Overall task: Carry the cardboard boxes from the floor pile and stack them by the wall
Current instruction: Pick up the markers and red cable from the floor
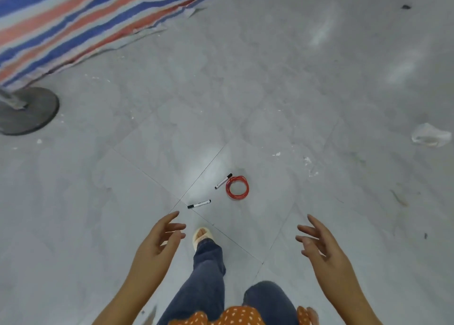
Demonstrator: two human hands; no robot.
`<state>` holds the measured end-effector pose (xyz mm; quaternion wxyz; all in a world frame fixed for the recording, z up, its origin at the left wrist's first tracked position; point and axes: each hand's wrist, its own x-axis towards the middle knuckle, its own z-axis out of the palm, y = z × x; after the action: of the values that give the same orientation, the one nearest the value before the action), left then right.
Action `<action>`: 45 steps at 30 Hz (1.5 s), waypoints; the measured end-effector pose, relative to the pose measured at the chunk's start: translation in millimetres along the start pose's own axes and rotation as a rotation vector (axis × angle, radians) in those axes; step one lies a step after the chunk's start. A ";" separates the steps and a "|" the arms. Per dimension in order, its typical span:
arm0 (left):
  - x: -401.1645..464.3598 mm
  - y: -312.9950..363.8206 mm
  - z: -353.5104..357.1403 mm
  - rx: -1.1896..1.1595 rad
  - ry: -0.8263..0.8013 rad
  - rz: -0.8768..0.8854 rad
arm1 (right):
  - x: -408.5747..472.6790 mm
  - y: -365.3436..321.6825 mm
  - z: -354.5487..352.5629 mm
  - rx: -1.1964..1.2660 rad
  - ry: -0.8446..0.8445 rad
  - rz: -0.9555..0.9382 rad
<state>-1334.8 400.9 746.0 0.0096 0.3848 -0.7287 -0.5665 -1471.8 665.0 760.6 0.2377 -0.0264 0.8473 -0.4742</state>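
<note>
Boxes are nowhere in view, so this looks like the walk between loads; left hand (157, 241) and right hand (319, 243) hang spread, each grip empty, over markers (199, 204) and red cord (237, 187) — next, find the pile

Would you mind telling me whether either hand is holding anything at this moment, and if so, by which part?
Nothing is held. The left hand and the right hand are both out in front with fingers spread and relaxed, above the floor. No cardboard box is in view.
</note>
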 end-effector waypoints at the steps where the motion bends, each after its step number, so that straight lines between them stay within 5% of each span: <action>1: 18.6 1.7 2.8 0.027 -0.021 -0.010 | 17.9 -5.1 -0.1 -0.014 -0.027 0.022; 8: 161.2 -46.4 68.6 0.104 -0.049 -0.142 | 184.9 45.7 19.4 -0.192 -0.225 0.090; 13: 287.5 -156.0 148.0 0.200 -0.083 -0.196 | 339.4 161.0 91.2 -0.381 -0.462 0.053; 21: 469.2 -363.0 217.1 0.552 -0.245 -0.083 | 529.8 337.2 227.8 -0.644 -0.629 -0.277; 23: 498.1 -410.8 230.7 0.721 -0.328 -0.040 | 560.1 375.8 254.2 -0.758 -0.716 -0.370; 27: 521.9 -476.0 253.7 1.537 -0.514 0.089 | 600.4 446.8 288.3 -1.063 -0.841 -0.665; 29: 523.3 -498.2 257.6 1.673 -0.484 0.100 | 607.2 472.8 293.5 -1.276 -0.905 -0.822; 32: 528.2 -512.9 251.6 1.655 -0.454 0.130 | 605.0 490.8 290.9 -1.428 -0.824 -0.962; 37: 545.6 -511.9 244.0 1.468 -0.539 0.204 | 599.4 504.2 288.2 -1.509 -0.827 -0.901; 41: 570.9 -472.8 268.0 1.020 -0.322 0.207 | 603.8 499.1 271.7 -1.426 -0.857 -0.731; 45: 609.2 -435.3 315.0 0.964 -0.243 0.331 | 602.4 474.8 266.9 -1.075 -0.654 -0.393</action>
<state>-1665.9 283.4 13.5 -0.1638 0.1568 -0.9536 -0.1982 -1805.3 551.7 28.9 0.3457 -0.4384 0.8295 0.0127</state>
